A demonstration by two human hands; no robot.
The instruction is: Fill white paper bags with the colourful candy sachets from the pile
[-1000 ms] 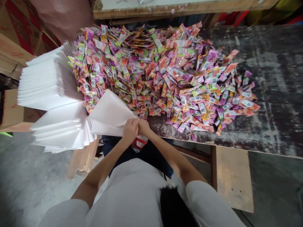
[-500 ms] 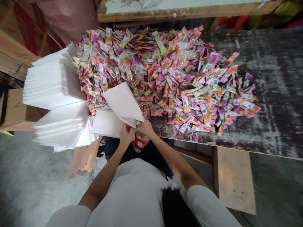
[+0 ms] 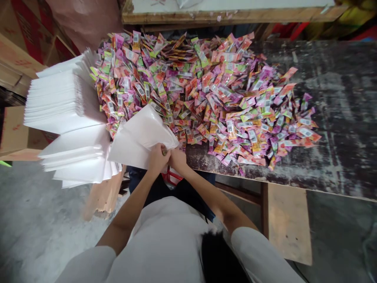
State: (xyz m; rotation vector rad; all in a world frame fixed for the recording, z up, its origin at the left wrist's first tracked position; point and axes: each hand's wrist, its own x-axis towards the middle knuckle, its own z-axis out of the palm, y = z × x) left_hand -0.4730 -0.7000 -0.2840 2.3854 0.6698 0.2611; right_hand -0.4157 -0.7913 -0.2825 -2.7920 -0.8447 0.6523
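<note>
Close together at the table's near edge, my left hand (image 3: 158, 158) and my right hand (image 3: 178, 158) both pinch the near right corner of a glossy white sheet (image 3: 129, 145). It may be a flat bag; I cannot tell. Part of the sheet is folded over, and its far end rests against the heap of small colourful packets (image 3: 206, 98). Something small and greenish shows at my left fingertips, too small to name. My fingers hide the pinched corner itself.
Left of the heap stand stacks of white sheets (image 3: 55, 102), some overhanging the table's near edge. The dark worn tabletop (image 3: 347, 118) stretches right. Cardboard boxes (image 3: 17, 133) sit at the left, and a white board with a wooden edge (image 3: 235, 15) lies beyond the heap.
My left hand has moved up and slightly right, closer to my right hand. The white sheet's raised flap has come down and left, covering the lower part.
</note>
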